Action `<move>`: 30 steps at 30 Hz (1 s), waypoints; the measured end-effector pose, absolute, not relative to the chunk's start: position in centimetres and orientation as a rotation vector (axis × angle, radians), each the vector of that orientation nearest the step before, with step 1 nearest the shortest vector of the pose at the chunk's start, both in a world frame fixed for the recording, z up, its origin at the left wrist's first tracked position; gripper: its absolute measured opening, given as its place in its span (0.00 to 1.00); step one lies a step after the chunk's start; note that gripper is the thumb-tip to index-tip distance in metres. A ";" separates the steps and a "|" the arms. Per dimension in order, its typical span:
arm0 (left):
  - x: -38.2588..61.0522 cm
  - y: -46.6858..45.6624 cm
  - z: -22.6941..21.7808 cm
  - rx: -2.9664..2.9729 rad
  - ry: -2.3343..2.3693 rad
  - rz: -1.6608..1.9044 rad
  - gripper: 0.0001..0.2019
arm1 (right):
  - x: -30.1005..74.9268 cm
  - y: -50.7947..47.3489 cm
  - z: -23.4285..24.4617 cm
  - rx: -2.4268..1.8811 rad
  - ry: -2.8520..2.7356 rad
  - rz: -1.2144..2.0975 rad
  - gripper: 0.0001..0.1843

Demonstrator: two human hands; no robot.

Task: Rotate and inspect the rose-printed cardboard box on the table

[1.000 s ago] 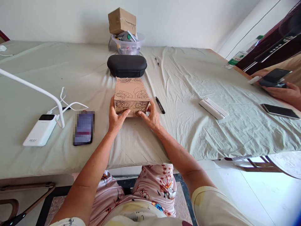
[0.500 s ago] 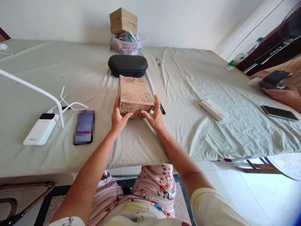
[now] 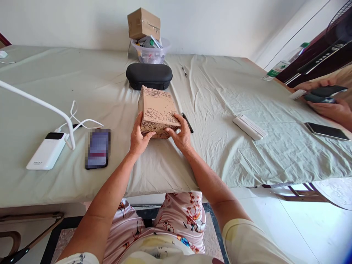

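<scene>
A brown cardboard box [image 3: 156, 108] with black scribbles sits on the grey-green tablecloth [image 3: 214, 110] in front of me. My left hand [image 3: 139, 138] grips its near left corner, thumb on the front face. My right hand [image 3: 180, 134] clasps its near right corner, fingers over the top edge. The box is turned slightly askew. A black marker [image 3: 188, 123] lies just right of the box, partly behind my right hand.
Behind the box lie a black oval case [image 3: 149, 76], a clear tub of small items [image 3: 150, 52] and another carton [image 3: 143, 24]. At left are a white power bank [image 3: 46, 150], cable and phone [image 3: 98, 148]. At right, another person's hands [image 3: 330, 106] hold a phone; a white object [image 3: 249, 127] lies nearby.
The box has been turned a little, its near end swinging right and its left side now showing. My right hand has moved from the side onto the top right corner.
</scene>
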State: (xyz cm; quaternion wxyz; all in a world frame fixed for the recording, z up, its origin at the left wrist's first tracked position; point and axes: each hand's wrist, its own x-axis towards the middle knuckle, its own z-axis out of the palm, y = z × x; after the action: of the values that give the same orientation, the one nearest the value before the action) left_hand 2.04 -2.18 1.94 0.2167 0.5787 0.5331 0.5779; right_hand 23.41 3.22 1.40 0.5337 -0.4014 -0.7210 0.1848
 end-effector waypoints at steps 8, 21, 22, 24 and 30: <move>1.9 -2.0 1.6 1.627 1.450 1.595 0.46 | 23.3 3.4 1.2 -0.975 -1.712 0.501 0.42; 1.6 -1.8 1.3 1.577 1.484 1.575 0.45 | 23.6 3.5 1.4 -0.946 -1.736 0.535 0.39; 1.6 -1.8 1.3 1.577 1.485 1.573 0.46 | 23.7 3.5 1.3 -0.948 -1.737 0.538 0.40; 1.6 -1.8 1.3 1.580 1.485 1.573 0.47 | 23.7 3.6 1.3 -0.955 -1.736 0.539 0.41; 1.9 -2.0 1.5 1.587 1.479 1.581 0.46 | 23.7 3.8 1.0 -0.970 -1.736 0.519 0.42</move>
State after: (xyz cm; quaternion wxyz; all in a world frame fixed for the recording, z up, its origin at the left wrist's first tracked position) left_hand 1.86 -1.97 1.54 0.2268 0.5759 0.5366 0.5735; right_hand 23.73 3.78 0.98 0.5170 -0.4039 -0.7230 0.2162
